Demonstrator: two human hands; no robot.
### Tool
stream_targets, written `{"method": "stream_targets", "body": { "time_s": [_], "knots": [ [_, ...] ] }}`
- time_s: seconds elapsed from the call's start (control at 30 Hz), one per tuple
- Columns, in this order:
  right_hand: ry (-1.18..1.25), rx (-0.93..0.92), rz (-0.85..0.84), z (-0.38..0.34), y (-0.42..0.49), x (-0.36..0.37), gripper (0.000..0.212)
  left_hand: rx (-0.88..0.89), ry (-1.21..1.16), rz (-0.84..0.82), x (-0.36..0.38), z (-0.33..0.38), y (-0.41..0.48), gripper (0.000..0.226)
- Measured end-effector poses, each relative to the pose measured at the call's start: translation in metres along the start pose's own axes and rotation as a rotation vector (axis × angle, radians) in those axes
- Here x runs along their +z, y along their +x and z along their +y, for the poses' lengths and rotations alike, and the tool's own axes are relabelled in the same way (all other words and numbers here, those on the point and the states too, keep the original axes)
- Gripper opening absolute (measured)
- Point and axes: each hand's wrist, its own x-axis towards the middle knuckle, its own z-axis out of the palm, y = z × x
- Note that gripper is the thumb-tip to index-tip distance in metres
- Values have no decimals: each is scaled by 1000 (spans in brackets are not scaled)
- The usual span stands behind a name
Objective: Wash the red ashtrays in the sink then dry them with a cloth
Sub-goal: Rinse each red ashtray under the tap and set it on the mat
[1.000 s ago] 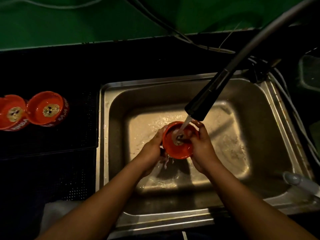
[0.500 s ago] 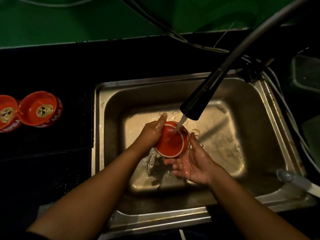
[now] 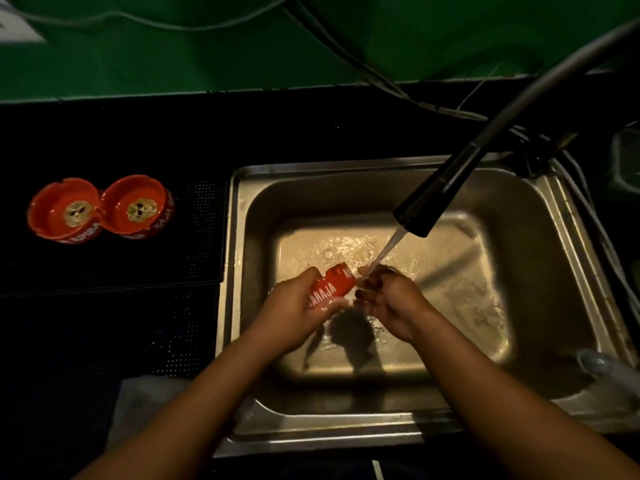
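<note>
Over the steel sink [image 3: 540,209] my left hand [image 3: 294,306] grips a red ashtray [image 3: 334,285] turned on its side, its white-lettered wall facing up. My right hand [image 3: 388,299] is at the ashtray's right edge with curled fingers, under the water stream from the black faucet head [image 3: 433,199]. Two more red ashtrays [image 3: 64,213] [image 3: 136,206] with gold emblems sit upright side by side on the dark counter at the left. A pale cloth [image 3: 138,407] lies at the counter's near edge, partly hidden by my left forearm.
The grey faucet hose [image 3: 540,81] arcs in from the upper right. Cables run along the green wall behind the sink. A pale object [image 3: 602,365] rests on the sink's right front rim. A greenish container [image 3: 627,161] sits at the far right.
The ashtray went from mouth up under the stream, to bottom up, to lying on its side now. My right hand moved from under it to its right edge.
</note>
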Motion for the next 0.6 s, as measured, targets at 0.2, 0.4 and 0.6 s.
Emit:
{"method": "stream_targets", "body": {
  "time_s": [0.2,0.4,0.6],
  "knots": [
    [-96,96,80,26,-15,-11,32,-211,-309,146,8,-9,-8,33],
    [-179,72,94,50,-37,6,29,-376,-691,153,-6,-23,-26,49],
    [-402,-156,34,57,-48,78,20,-247,-952,243,-62,-48,-72,13]
  ]
}}
